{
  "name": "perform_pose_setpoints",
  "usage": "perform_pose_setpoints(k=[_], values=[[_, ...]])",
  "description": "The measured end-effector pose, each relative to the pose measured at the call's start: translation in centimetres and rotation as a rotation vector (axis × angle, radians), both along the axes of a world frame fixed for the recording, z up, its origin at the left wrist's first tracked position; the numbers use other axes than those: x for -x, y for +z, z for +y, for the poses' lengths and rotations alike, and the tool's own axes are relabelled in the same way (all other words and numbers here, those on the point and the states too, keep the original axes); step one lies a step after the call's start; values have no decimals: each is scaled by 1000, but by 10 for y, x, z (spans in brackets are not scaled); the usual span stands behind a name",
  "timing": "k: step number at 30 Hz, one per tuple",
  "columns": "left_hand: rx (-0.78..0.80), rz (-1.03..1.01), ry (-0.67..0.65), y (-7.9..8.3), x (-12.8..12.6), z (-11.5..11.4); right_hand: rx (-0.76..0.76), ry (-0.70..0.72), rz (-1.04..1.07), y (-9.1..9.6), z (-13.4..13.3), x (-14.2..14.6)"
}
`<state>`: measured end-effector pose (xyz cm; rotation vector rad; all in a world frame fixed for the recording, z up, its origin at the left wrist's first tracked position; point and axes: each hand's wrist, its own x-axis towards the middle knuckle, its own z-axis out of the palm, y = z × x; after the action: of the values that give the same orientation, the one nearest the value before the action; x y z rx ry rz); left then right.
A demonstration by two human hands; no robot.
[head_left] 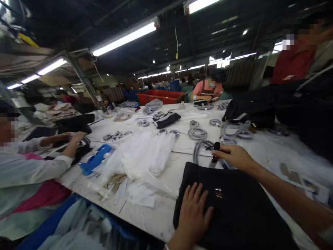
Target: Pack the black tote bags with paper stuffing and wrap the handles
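A black bag point(234, 205) with a small gold-coloured metal clasp point(219, 193) lies on the table right in front of me. My left hand point(194, 208) rests flat on the bag's left part, fingers stretched out. Beyond the bag's far edge, my right hand point(234, 156) pinches a short dark piece point(215, 152), black on top and brownish below; its exact kind is unclear. Just behind that piece curves a plastic-wrapped handle point(197, 152), partly hidden by the bag and my fingers.
Heaped white plastic sheets point(145, 152) lie left of the bag, beside a blue item point(96, 159). Several wrapped coils point(197, 133) dot the white table point(156, 217). Dark bags point(249, 107) pile up at right. Co-workers sit left point(33, 180) and across point(208, 89).
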<state>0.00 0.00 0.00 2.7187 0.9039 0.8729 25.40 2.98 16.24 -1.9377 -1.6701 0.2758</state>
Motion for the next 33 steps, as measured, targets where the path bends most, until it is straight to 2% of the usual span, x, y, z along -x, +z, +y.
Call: perform_pose_setpoints(k=[4,7,10,13,15,18,21,28,33], values=[[27,1,-16,9,-2,-2,-26,160,79,-39,-69,30],[38,46,-33,15,-1,-2,-42,221,88,-78,-106,46],[31,63,-39,17,0,-2,-86,254,-1,-116,-125,51],[25,62,-43,17,-1,-2,-108,302,-99,-138,-126,48],[24,62,-41,16,-1,-3,-70,334,-118,-140,-122,46],[12,52,-40,17,-1,-3,15,393,-109,-133,-120,48],[-5,35,-40,18,-1,-3,51,377,-114,-126,-124,51],[1,27,-38,17,-1,-3,-13,302,-113,-125,-130,46],[10,33,-39,16,-1,-4,-27,248,-103,-120,-126,50]])
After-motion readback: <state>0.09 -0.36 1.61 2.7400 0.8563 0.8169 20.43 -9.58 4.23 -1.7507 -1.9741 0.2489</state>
